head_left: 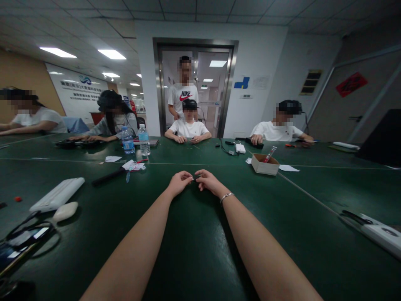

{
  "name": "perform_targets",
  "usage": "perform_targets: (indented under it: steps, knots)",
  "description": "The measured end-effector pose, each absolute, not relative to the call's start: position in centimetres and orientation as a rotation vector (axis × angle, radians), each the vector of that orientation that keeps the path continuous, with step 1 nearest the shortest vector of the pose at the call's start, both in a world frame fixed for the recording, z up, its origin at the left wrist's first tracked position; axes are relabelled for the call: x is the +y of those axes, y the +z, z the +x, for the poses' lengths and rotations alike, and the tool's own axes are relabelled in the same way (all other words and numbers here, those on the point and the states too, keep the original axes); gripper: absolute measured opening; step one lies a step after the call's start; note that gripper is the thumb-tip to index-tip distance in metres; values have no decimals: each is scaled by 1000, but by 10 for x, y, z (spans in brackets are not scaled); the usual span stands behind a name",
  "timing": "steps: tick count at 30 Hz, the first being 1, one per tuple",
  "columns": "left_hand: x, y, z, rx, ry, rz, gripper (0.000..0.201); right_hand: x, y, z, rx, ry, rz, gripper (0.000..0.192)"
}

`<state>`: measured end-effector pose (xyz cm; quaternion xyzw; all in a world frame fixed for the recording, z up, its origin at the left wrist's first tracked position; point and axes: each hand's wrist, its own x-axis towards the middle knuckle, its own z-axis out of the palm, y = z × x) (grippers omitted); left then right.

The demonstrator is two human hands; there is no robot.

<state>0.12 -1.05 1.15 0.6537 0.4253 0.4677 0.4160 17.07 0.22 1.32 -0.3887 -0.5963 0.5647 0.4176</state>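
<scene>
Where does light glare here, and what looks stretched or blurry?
Head view: ceiling lights glare at upper left; a pale sheen marks the green tabletop between the forearms, which look stretched; detail between the fingers is too soft to make out.

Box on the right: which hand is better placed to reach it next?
Likely the right hand: the box stands to its right, while the left hand is farther off.
</scene>
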Motion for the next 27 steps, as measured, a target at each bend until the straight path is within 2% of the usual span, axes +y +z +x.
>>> perform_targets:
  steps: [8,20,24,27]
  knots:
    - [-5,2,1,1071,1128,1681,28,2,14,172,-1484,1406,-979,24]
    - [-9,5,1,1186,1048,1863,29,2,12,173,-1420,1421,-939,25]
    - [-13,9,2,1206,1139,1843,24,2,12,173,-1413,1423,-933,25]
    - [-11,7,2,1163,1200,1830,32,1,13,173,-1417,1430,-945,25]
